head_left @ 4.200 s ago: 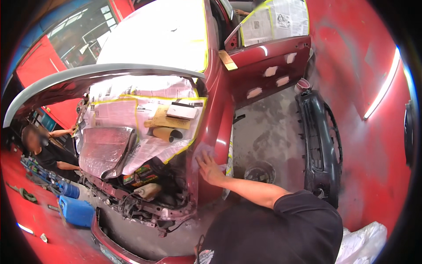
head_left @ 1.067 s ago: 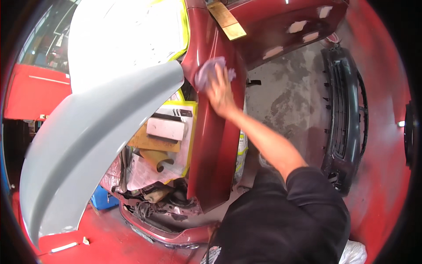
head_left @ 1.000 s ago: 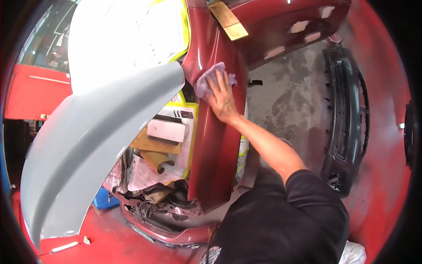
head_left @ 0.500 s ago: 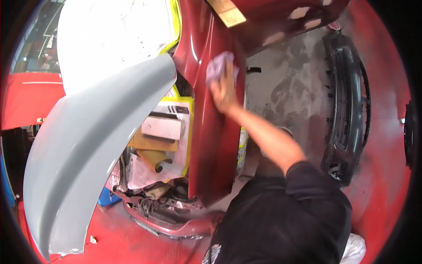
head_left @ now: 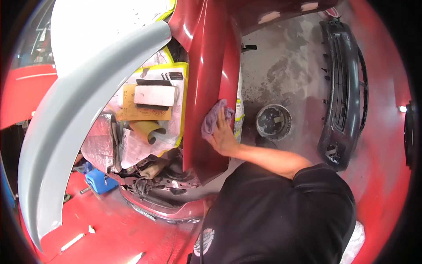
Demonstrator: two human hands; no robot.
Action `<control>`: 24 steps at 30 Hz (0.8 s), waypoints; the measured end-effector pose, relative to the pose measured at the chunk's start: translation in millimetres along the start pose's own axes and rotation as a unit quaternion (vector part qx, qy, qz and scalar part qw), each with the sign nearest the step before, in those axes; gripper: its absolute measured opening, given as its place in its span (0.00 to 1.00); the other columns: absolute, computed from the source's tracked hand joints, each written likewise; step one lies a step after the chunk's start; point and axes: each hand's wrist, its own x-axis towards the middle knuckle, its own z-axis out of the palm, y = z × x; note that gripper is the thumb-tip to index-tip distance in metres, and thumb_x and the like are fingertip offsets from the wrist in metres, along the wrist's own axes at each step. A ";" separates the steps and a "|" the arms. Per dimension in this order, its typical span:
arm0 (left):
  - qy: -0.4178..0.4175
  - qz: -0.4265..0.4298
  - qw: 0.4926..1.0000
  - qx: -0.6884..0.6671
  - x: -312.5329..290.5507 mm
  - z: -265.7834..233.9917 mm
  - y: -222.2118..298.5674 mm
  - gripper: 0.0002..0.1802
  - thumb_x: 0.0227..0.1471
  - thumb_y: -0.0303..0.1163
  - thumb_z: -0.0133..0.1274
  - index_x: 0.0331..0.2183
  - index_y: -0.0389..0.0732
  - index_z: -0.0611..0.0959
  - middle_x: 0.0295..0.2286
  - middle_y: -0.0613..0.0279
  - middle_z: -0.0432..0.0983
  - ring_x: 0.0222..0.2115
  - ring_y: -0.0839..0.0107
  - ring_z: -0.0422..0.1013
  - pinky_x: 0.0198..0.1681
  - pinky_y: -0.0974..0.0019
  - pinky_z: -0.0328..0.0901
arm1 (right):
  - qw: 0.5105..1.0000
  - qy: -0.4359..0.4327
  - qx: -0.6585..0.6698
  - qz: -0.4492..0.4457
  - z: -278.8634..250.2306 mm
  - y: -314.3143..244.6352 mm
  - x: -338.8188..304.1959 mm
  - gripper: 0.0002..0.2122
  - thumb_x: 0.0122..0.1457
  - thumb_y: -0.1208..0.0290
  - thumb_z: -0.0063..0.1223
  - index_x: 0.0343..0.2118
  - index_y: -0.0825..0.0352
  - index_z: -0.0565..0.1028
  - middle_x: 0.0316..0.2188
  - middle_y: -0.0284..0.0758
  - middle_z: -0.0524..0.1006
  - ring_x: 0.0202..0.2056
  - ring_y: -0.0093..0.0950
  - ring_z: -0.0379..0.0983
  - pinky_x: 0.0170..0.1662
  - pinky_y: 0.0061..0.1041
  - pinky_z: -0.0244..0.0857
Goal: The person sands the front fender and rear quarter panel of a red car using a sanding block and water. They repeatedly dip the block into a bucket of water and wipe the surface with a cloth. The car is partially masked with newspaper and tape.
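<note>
My right hand (head_left: 223,140) presses a crumpled purple cloth (head_left: 212,118) flat against a dark red car fender (head_left: 198,154). Its fingers lie stretched over the cloth, and the forearm reaches in from a black sleeve at the right. The fender's glossy surface runs from the top of the view down to a pointed lower end. I cannot see my left hand.
Left of the fender, a white sanding block (head_left: 154,95) and brown sandpaper (head_left: 147,131) lie on masking paper. A grey primed curved panel (head_left: 72,94) arches farther left. At right are a bucket (head_left: 288,127) and a black bumper (head_left: 347,97).
My right hand and the cloth have slid down the fender toward its near end. The view has shifted too, and the bucket beside my arm now shows whole.
</note>
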 end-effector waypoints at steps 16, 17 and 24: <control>0.015 0.037 0.997 0.069 7.2 -71.9 -62.0 0.17 0.65 0.38 0.54 0.49 0.38 0.82 0.40 0.51 0.83 0.33 0.59 0.80 0.36 0.60 0.75 | 0.998 0.049 0.012 -0.047 19.4 -95.2 -55.4 0.27 0.66 0.57 0.50 0.60 0.75 0.71 0.68 0.70 0.51 0.70 0.75 0.39 0.69 0.73 0.33; 0.018 0.043 0.996 0.072 7.1 -81.5 -59.4 0.17 0.65 0.39 0.55 0.48 0.38 0.82 0.39 0.51 0.83 0.33 0.59 0.80 0.37 0.60 0.75 | 0.998 0.001 0.041 -0.041 26.7 -97.9 -81.5 0.30 0.65 0.55 0.52 0.62 0.75 0.68 0.69 0.70 0.49 0.70 0.74 0.39 0.70 0.70 0.34; 0.046 0.113 0.992 0.043 36.6 -90.6 -27.2 0.18 0.64 0.42 0.57 0.43 0.35 0.85 0.37 0.54 0.83 0.35 0.61 0.79 0.42 0.59 0.75 | 0.967 0.250 0.038 -0.008 -11.8 19.6 94.5 0.29 0.69 0.65 0.44 0.69 0.72 0.57 0.69 0.71 0.48 0.71 0.71 0.39 0.73 0.62 0.38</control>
